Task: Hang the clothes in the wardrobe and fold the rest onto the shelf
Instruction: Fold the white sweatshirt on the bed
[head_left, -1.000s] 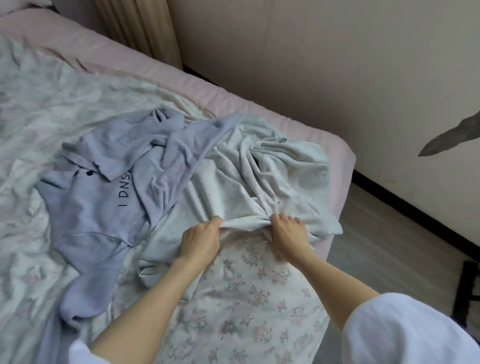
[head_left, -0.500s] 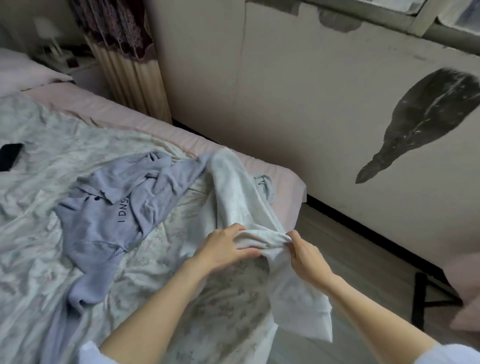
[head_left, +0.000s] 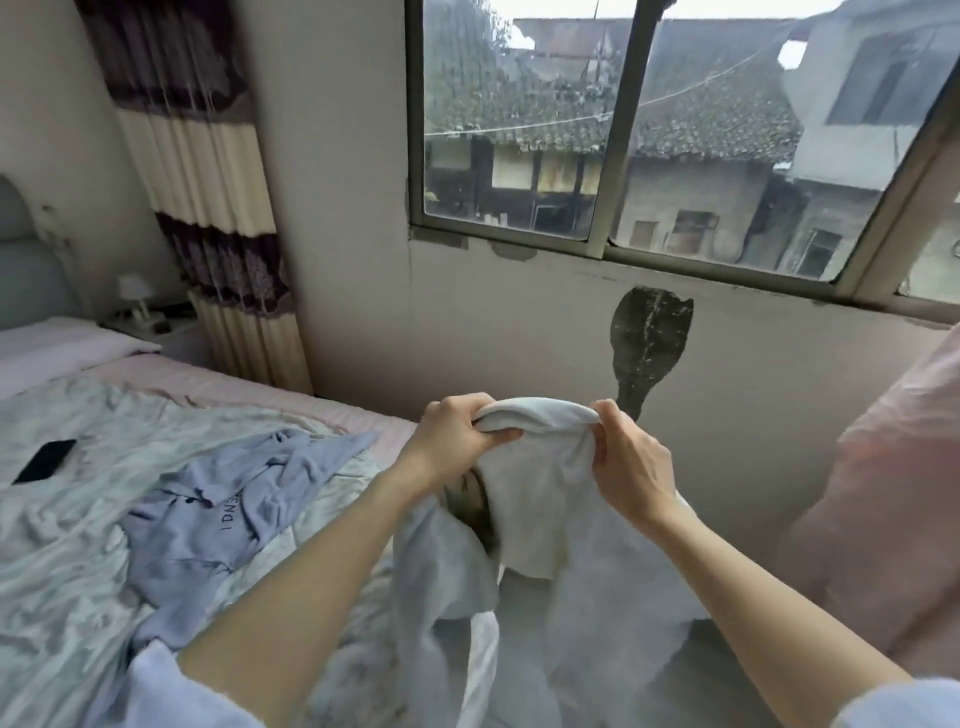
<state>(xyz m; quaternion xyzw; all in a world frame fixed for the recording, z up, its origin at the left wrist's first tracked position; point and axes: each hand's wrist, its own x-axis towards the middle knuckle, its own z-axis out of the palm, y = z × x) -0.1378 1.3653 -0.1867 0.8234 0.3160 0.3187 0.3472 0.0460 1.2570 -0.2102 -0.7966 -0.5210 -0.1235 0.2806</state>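
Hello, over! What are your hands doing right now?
Left hand, right hand grip light grey garment, lifted. Lavender sweatshirt on bed. Nothing blocking.

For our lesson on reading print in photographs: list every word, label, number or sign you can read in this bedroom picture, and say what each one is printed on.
"I DN3": dark letters on the lavender sweatshirt lying crumpled on the bed; a fold hides the rest of the print, so the last character is uncertain.
No print shows on the pale grey garment held up by the left hand and right hand.
The phone on the bed shows a dark, blank face.

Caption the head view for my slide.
Both hands lift a pale grey garment off the bed; a lilac sweatshirt lies there.
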